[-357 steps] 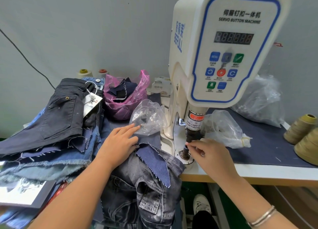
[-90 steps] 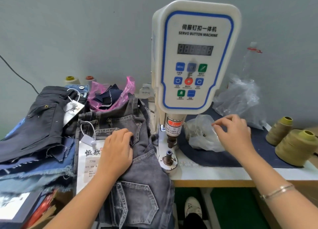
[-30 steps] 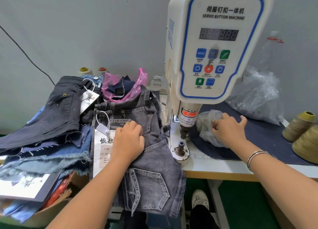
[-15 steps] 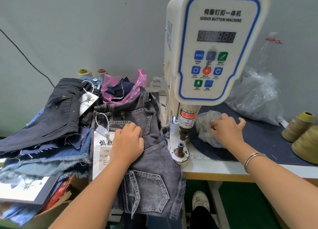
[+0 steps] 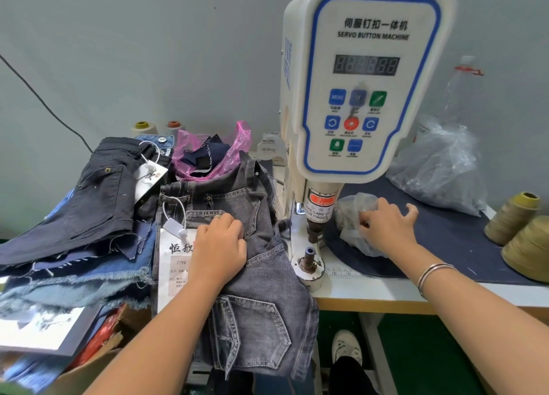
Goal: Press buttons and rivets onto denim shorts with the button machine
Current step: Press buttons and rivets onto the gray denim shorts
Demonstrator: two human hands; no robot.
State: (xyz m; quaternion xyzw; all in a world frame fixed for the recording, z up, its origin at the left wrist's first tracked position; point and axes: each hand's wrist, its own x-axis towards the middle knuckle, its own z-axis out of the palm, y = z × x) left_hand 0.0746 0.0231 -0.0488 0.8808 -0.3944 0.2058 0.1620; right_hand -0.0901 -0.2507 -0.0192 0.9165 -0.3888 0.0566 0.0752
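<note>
Grey denim shorts [image 5: 261,276] with a white hang tag [image 5: 175,264] lie left of the white servo button machine [image 5: 365,82] and hang over the table's front edge. My left hand [image 5: 219,246] rests on their front pocket, fingers curled into the fabric. The machine's lower die [image 5: 309,253] stands bare beneath the punch [image 5: 315,231]. To its right, my right hand [image 5: 389,225] reaches into a small clear plastic bag [image 5: 350,213], thumb and forefinger pinching a small metal piece, the other fingers spread.
A pile of dark and blue denim shorts [image 5: 98,192] sits at the left. Behind are a pink bag of scraps [image 5: 214,157] and small thread cones. A large clear bag [image 5: 442,169] and two olive thread cones [image 5: 511,216] stand right on the dark mat.
My right hand has stayed at the small bag, its fingers working deeper and closing on a piece. The left hand keeps hold of the shorts in the same spot.
</note>
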